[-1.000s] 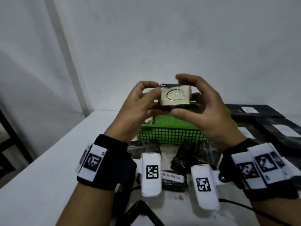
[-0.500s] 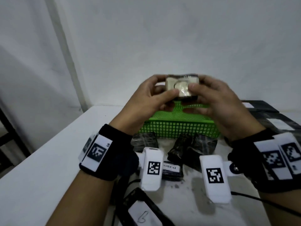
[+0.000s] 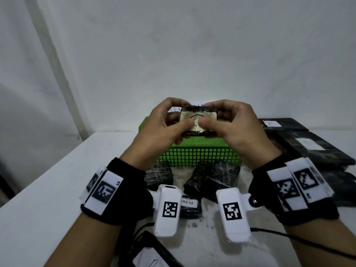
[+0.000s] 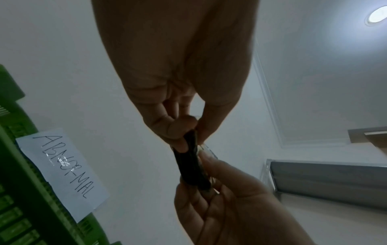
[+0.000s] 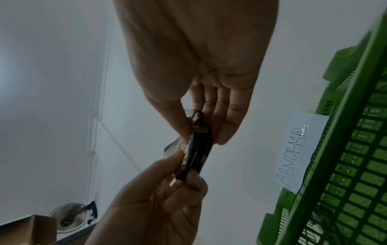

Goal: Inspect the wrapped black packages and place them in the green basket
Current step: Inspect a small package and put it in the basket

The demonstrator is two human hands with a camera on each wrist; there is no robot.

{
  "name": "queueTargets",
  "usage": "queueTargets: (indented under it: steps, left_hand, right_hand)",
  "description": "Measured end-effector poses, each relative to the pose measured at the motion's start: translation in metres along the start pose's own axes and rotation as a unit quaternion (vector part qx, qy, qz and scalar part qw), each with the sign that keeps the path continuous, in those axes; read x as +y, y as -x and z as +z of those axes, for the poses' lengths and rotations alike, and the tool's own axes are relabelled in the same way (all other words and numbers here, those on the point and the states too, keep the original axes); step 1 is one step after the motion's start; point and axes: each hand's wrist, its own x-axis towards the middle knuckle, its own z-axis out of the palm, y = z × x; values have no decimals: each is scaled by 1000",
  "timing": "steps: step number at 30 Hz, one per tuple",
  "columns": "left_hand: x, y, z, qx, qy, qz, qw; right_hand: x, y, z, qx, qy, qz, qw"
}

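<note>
Left hand (image 3: 163, 128) grips the left end of a wrapped black package (image 3: 199, 120), fingers curled over its top edge and thumb pressed on the pale label facing the wearer. The package is held level in the air above the near rim of the green basket (image 3: 198, 153), between both hands. Right hand (image 3: 234, 126) grips the right end likewise, fingers curled over the top and thumb on the label, the two thumb tips nearly meeting. In the wrist views the package shows edge-on, a thin dark slab pinched from both ends. A paper note (image 4: 62, 172) reading "ABNORMAL" is fixed to the basket. On the white table (image 3: 48, 189), three more wrapped packages lie just before the basket: one (image 3: 159, 174) at left, two (image 3: 212, 178) bunched at centre. Flat black packets with white labels (image 3: 308, 145) lie at far right.
</note>
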Motion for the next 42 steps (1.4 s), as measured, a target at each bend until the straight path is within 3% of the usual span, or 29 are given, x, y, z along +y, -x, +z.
queueTargets:
  steps: [4, 7, 11, 14, 23, 28, 33, 39, 42]
  left_hand:
    - [3, 2, -5, -24, -2, 2, 1000]
    - [7, 1, -10, -39, 69, -21, 997]
    - [4, -1, -15, -41, 91, 4, 995]
    - [1, -2, -14, -43, 70, 29, 996]
    - [0, -1, 1, -19, -12, 57, 998]
    - [-10, -5, -9, -33, -60, -19, 997]
    - [-7, -3, -8, -9, -21, 25, 999]
    - [0, 3, -10, -92, -17, 48, 994]
    - [2, 2, -6, -79, 22, 47, 996]
  right_hand:
    - [4, 2, 3, 29, 76, -52, 995]
    - [2, 1, 0, -10, 94, -62, 994]
    - [-4, 4, 0, -134, 14, 69, 988]
    - [-8, 4, 4, -105, -30, 109, 988]
    - [-1, 1, 7, -7, 9, 54, 998]
    - [-1, 0, 1, -46, -16, 8, 999]
    - [-7, 0, -6, -125, -52, 79, 988]
    - [-4, -2, -10, -45, 0, 29, 999]
    - [-5, -2, -12, -35, 18, -3, 999]
